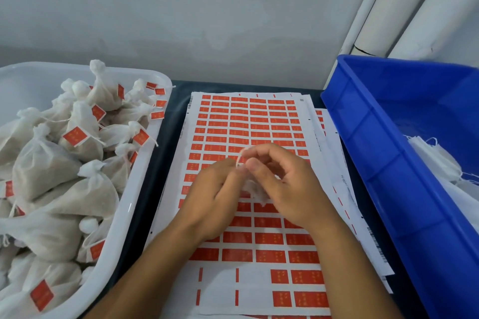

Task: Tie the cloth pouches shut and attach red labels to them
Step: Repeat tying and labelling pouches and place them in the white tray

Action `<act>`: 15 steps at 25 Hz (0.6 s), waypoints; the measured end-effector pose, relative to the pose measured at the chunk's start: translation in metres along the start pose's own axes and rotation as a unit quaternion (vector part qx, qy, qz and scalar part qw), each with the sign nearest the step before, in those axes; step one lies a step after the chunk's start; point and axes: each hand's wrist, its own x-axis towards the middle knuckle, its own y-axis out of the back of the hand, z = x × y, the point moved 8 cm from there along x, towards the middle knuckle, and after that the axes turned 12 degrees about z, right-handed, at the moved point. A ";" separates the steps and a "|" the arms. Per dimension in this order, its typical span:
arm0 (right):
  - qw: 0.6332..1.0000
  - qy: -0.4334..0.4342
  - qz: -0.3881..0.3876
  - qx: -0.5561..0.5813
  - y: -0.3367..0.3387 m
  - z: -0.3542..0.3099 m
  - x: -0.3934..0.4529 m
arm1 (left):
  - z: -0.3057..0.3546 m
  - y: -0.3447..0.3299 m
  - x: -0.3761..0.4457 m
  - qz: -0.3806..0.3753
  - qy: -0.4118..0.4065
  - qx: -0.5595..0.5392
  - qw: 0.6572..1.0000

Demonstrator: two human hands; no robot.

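A small white cloth pouch (255, 193) hangs between my hands above the label sheet, mostly hidden by my fingers. My left hand (211, 194) and my right hand (283, 185) meet at its neck, and both pinch the thin white drawstring (239, 156) that curls up from my fingertips. A sheet of red labels (248, 122) lies flat on the dark table under my hands, with gaps at its near left where labels are gone.
A white tub (129, 204) on the left holds several tied pouches with red labels (75, 136). A blue bin (383, 153) on the right holds loose white cloth pouches (438, 160). More label sheets (337, 163) lie under the top one. White tubes lean at the back right.
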 end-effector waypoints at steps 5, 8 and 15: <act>0.999 -0.004 -0.001 0.033 -0.001 -0.001 -0.002 | -0.018 0.013 0.005 0.034 0.120 -0.058 0.991; 0.999 0.019 -0.018 0.042 -0.005 -0.008 -0.004 | -0.017 0.013 0.004 0.013 0.152 -0.097 0.984; 0.995 0.089 0.001 -0.041 -0.010 -0.018 -0.006 | -0.024 0.014 0.003 0.021 0.205 -0.068 0.976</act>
